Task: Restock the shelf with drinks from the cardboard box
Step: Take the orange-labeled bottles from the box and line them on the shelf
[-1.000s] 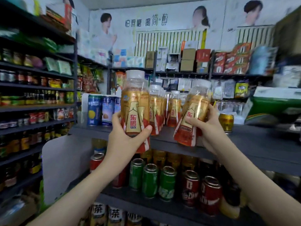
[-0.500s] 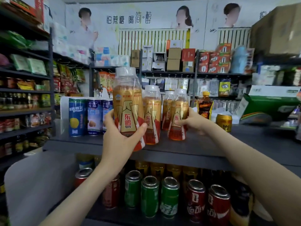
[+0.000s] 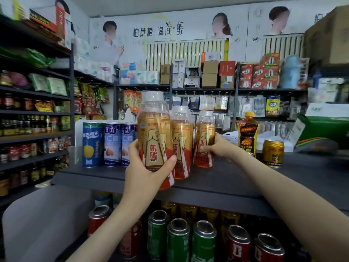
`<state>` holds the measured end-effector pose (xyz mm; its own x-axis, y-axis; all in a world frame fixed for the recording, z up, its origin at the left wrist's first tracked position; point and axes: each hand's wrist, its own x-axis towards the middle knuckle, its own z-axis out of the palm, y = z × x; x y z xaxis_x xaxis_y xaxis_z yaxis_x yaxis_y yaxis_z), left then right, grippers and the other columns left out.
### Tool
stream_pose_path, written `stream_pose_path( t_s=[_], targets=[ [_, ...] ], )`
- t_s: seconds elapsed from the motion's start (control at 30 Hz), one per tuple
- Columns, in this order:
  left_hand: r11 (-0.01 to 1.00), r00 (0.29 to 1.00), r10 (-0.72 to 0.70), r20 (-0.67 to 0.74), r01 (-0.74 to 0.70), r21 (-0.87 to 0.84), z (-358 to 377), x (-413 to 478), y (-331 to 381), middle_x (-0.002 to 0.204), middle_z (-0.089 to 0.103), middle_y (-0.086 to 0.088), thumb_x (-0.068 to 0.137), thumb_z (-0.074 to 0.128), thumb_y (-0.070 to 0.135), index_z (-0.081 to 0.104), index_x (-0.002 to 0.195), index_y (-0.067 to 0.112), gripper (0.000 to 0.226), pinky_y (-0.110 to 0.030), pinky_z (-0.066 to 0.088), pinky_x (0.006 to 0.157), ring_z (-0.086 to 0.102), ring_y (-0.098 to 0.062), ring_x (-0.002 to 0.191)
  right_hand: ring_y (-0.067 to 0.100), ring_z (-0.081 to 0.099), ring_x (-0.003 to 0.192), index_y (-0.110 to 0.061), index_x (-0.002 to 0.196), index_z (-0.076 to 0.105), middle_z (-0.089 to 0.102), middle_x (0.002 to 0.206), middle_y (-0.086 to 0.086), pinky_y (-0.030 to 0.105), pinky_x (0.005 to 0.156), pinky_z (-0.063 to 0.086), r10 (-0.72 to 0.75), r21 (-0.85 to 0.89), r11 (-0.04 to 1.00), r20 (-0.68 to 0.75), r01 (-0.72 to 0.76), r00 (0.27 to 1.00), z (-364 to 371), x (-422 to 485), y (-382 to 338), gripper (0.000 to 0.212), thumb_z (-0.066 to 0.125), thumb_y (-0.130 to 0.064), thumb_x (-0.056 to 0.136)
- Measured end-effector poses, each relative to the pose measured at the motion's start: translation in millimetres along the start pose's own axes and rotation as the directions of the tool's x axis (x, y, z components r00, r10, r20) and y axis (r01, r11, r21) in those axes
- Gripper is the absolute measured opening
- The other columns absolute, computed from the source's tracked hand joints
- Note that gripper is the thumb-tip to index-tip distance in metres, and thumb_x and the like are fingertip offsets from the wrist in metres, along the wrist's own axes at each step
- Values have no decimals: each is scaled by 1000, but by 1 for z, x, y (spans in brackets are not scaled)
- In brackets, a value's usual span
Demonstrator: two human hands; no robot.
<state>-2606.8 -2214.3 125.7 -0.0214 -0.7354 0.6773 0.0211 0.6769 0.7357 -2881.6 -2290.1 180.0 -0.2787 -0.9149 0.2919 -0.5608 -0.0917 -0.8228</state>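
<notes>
1. While the left hand (image 3: 145, 173) grips the nearest bottle (image 3: 154, 140) from below and behind, the right hand (image 3: 217, 148) holds the right bottle (image 3: 204, 140) farther back on the dark grey shelf (image 3: 245, 178).
2. The left hand's fingers and thumb are wrapped around the lower part of the nearest bottle. This is an upright gold and red drink with a white cap, held at the shelf's front edge. Whether its base touches the shelf cannot be told.
3. The right hand's fingers curl around the lower half of the right bottle, which stands upright on the shelf, back from the front edge.
4. A middle bottle (image 3: 182, 144) of the same drink stands upright between the two, just beside each, with more of the same behind it.
5. Toward the shelf's left end stand tall blue cans (image 3: 112, 144) in a row.
6. Toward the right end stand a dark bottle (image 3: 248, 135) with an orange cap and, just beside it, a gold can (image 3: 273, 153).
7. On the level beneath, green cans (image 3: 178, 241) and red cans (image 3: 238, 244) stand upright in rows.
</notes>
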Motion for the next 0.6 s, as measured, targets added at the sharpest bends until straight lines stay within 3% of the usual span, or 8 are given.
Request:
stream_pose_path(
  t_s=[0.2,0.27,0.33,0.4,0.5,0.53,0.6],
  targets=[
    [999,1000,-1,5,1,32,12,-4,4,97,60,24,72,79,30,36,131,27,74,-5,48,73,58,19,84,24,57,117,-7,144,24,58,131,9,34,92,47,-13,-230,973,-22,7,1000,-1,5,5,76,70,-21,85],
    [999,1000,-3,9,3,54,17,-5,7,100,59,24,70,79,35,32,137,26,82,-12,48,82,58,16,89,27,54,120,-6,147,15,54,133,10,38,98,46,-83,-300,953,-108,47,991,-1,-2,0,87,72,-24,84],
    [997,1000,-3,12,2,72,22,-6,10,102,59,24,69,78,40,29,140,25,88,-23,48,91,57,13,93,28,54,116,-8,141,26,55,126,11,42,95,48,-271,-306,932,-226,196,936,2,-21,-14,74,70,-28,84],
    [998,1000,15,20,-16,60,29,-7,14,101,60,23,67,78,42,30,139,24,88,-23,49,90,58,13,91,19,57,106,-13,135,35,57,114,4,34,85,49,-379,-131,925,-241,357,893,3,-60,-41,58,63,-35,90],
    [995,997,72,24,-73,68,42,-5,22,95,62,27,67,79,42,36,132,25,81,-11,48,79,58,16,90,14,63,99,-17,127,48,63,110,1,30,80,52,-444,219,878,45,425,895,3,-118,-71,51,59,-46,86],
    [991,995,100,19,-102,88,47,-5,24,94,62,31,66,80,42,37,130,25,79,-9,47,77,58,15,90,11,65,100,-17,126,50,65,112,0,28,80,53,-457,271,871,142,410,878,4,-132,-75,52,63,-44,84],
    [972,986,160,38,-164,167,56,-5,30,96,63,31,66,80,41,33,129,29,80,-12,49,77,61,9,91,11,66,102,-19,126,48,68,113,-2,26,82,54,-472,280,866,181,415,863,5,-148,-76,61,74,-36,73]
  ],
)
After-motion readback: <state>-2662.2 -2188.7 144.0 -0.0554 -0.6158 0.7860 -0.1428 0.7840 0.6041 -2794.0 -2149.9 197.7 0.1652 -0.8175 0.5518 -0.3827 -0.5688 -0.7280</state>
